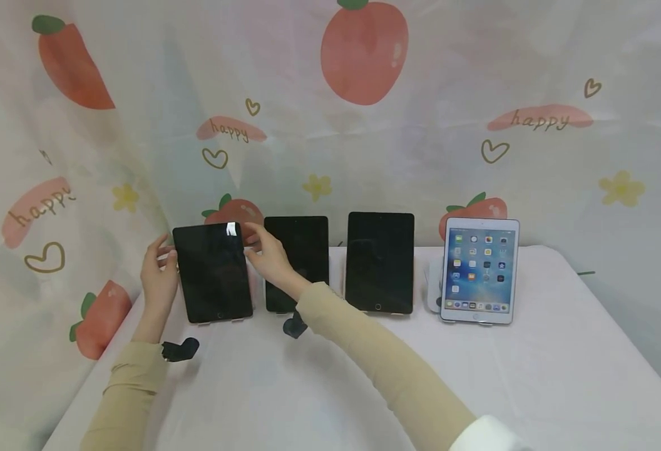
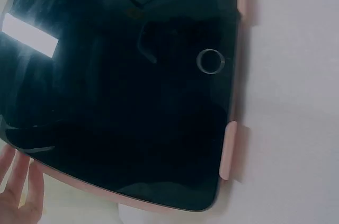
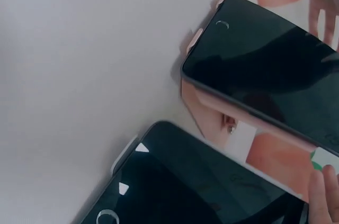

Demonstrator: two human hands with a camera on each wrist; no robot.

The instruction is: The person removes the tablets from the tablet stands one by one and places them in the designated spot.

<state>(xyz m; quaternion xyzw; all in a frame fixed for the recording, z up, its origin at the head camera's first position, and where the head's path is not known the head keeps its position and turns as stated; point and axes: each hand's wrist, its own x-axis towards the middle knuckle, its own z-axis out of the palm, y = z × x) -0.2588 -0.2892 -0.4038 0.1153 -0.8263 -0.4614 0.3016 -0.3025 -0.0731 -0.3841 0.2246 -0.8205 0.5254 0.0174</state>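
Plainly, the black tablet point(image 1: 213, 275) sits on its pink stand point(image 2: 228, 150) at eight o'clock in the head view; our left hand point(image 1: 158, 272) touches its nine-o'clock edge, our right hand point(image 1: 272, 255) its two-o'clock side, fingers loosely extended.

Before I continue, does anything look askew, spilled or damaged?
The leftmost tablet, between the left hand and right hand, looks slightly askew: its top edge slopes while the neighbouring tablet looks level. No spill or damage shows.
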